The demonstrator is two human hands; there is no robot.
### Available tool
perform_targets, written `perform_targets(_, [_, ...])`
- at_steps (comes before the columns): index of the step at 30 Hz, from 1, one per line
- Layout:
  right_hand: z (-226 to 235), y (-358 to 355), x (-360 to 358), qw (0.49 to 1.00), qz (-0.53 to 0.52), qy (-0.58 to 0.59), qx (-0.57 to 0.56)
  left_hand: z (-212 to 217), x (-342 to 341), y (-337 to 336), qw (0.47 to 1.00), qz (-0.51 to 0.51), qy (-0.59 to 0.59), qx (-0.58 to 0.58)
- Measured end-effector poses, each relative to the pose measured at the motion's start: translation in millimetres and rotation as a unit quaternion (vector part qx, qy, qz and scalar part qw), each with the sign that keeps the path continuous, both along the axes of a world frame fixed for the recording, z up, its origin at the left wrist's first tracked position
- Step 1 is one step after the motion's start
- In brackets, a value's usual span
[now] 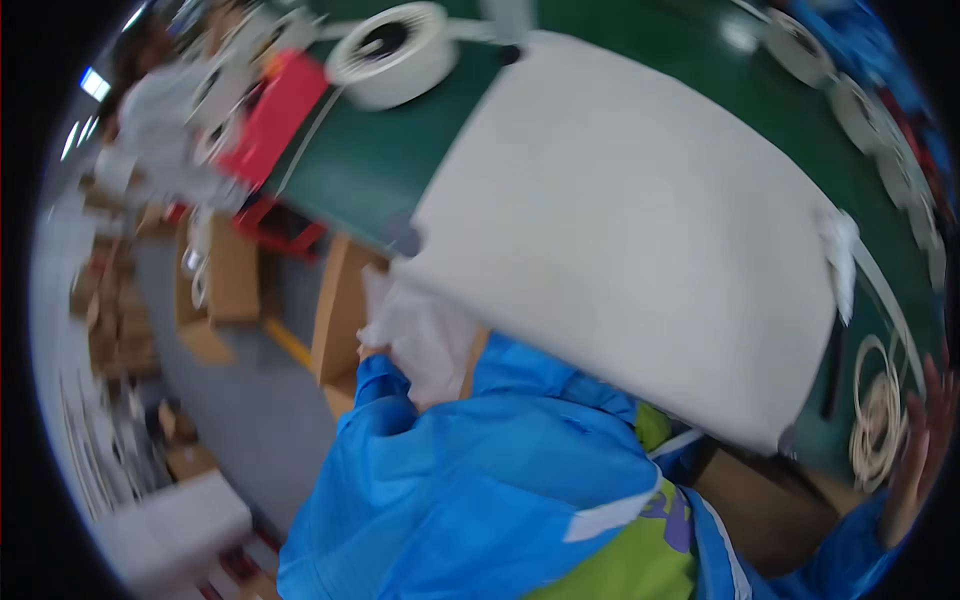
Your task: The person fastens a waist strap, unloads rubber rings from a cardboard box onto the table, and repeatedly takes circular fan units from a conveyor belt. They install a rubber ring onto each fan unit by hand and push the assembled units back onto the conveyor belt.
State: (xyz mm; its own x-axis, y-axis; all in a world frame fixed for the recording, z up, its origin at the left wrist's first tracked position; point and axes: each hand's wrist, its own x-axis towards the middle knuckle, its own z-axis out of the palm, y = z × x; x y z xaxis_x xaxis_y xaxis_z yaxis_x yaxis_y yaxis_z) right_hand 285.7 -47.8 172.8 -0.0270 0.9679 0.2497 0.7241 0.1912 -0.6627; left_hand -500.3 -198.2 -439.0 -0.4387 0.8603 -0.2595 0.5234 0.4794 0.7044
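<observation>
I see the crumpled white plastic bag [425, 340] in the brown cardboard box [342, 300], stretching away from me, just right of my nearer left hand [373, 351], grip indiscernible; my right hand [924, 440], fingers extended, seemingly empty, is well apart.

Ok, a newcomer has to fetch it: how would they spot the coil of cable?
Find the big white mat on the green table. Past its lower right end, a cream coil of cable lies between a straight black stick and the person's right hand. Unlike the white spools farther up, it is a loose bundle of loops.
</observation>
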Motion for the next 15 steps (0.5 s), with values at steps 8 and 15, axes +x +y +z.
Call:
perform_targets(8, [46.4,-129.7,67.9,0.918,-0.333,-0.155,0.151,161.1,418.1,267.5,0.865,-0.493,0.05,-0.078])
perform_targets(15, [-35.4,-391.3,166.0,0.75,-0.598,-0.162,-0.231,402.7,552.7,292.1,0.625,-0.767,0.044,-0.137])
